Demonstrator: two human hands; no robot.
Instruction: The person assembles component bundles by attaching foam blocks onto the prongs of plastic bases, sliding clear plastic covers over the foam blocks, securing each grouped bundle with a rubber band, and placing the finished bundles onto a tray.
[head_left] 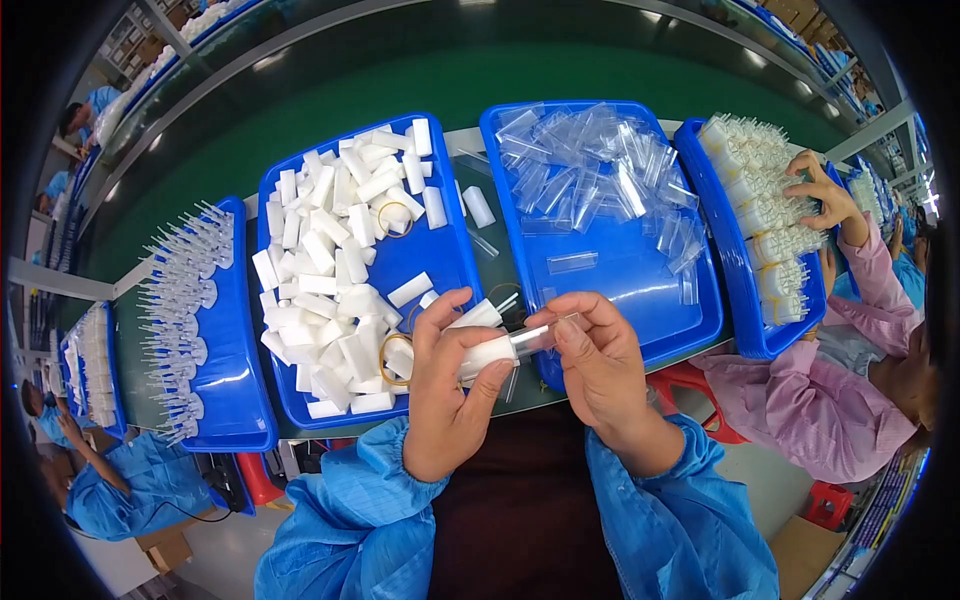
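My left hand grips a white block-shaped plastic piece between thumb and fingers, low in the middle of the head view. Thin pale prongs stick out just beyond those fingers; what they belong to is partly hidden. My right hand pinches a clear plastic sleeve against the right end of the white piece. How far the sleeve sits over that end, I cannot tell. Left of my hands, loose white blocks fill much of a blue tray. Clear sleeves lie in another blue tray ahead right.
A blue tray at far left carries a row of white pronged pieces. At right, a blue tray holds banded bundles, and a pink-sleeved co-worker's hand reaches over it. The green belt runs behind.
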